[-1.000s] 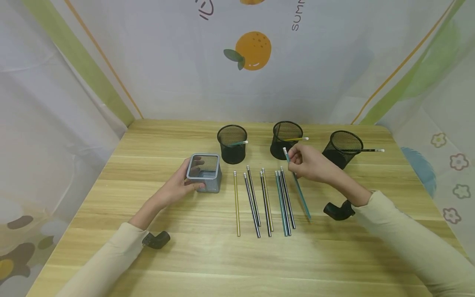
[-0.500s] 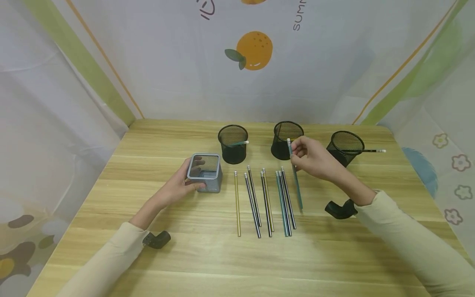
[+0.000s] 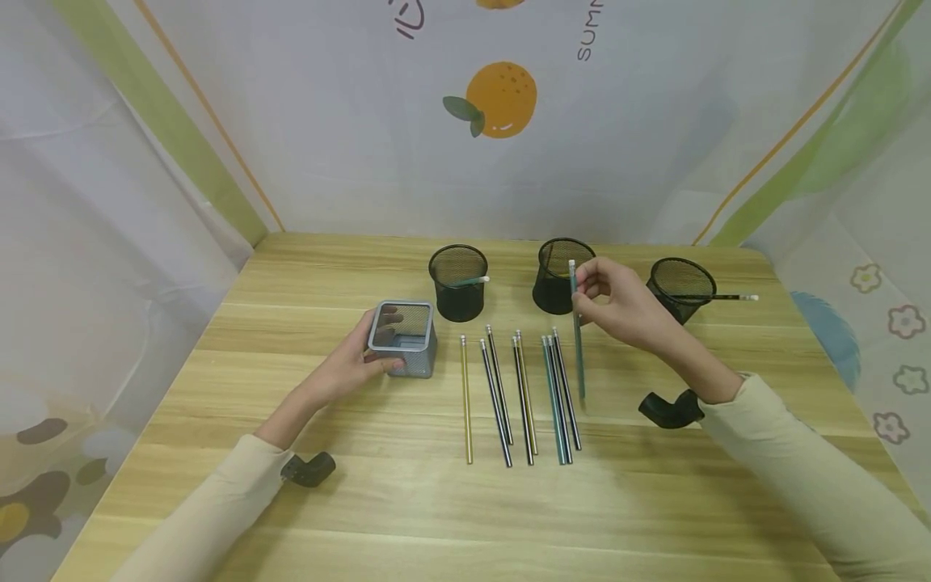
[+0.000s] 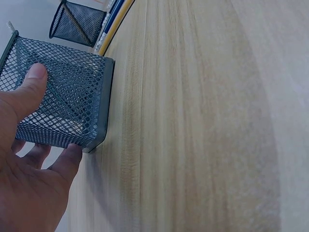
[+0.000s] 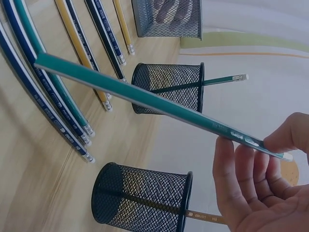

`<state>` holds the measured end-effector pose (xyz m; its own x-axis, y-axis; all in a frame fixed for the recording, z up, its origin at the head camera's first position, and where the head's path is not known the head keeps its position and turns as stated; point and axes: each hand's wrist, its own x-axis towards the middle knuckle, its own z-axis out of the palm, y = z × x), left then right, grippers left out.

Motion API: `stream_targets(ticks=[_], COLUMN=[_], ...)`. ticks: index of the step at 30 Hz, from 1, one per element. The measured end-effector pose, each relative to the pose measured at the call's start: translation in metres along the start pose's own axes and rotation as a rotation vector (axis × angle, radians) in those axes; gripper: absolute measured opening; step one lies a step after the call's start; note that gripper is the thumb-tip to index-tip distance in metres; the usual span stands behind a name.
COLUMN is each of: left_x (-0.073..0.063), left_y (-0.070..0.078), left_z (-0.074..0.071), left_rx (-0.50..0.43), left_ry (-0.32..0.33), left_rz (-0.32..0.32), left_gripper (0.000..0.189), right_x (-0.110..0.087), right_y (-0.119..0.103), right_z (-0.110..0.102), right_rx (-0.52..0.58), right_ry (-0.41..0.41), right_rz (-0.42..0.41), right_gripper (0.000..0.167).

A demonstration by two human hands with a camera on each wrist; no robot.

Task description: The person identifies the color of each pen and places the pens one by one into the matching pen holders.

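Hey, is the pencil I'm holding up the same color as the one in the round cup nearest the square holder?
Yes, the held pencil and the leaning pencil in that round cup both look green.

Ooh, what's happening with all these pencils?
Someone's right hand is holding a green pencil near its eraser end. Their left hand grips a square gray mesh holder on the table. Farther back are three round black mesh cups, each with one pencil in it. More pencils lie on the table, to the right of the square holder.
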<state>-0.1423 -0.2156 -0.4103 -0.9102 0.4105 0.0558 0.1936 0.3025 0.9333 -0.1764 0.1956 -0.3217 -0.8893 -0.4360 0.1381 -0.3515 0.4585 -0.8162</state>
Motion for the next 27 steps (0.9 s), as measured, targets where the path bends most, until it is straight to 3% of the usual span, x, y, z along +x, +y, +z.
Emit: stream_targets(ticks=[14, 27], left_x=[0.0, 0.0], left_y=[0.001, 0.002], left_z=[0.0, 0.0], left_rx=[-0.019, -0.035], left_ry=[-0.003, -0.007], left_rz=[-0.006, -0.001], left_gripper=[0.081, 0.081], right_x=[0.002, 0.007], right_y=[-0.003, -0.012], right_z=[0.004, 0.01], right_rx=[0.132, 0.195], right_ry=[0.08, 0.174], right_rz=[-0.152, -0.223], right_gripper=[0.012, 0.015])
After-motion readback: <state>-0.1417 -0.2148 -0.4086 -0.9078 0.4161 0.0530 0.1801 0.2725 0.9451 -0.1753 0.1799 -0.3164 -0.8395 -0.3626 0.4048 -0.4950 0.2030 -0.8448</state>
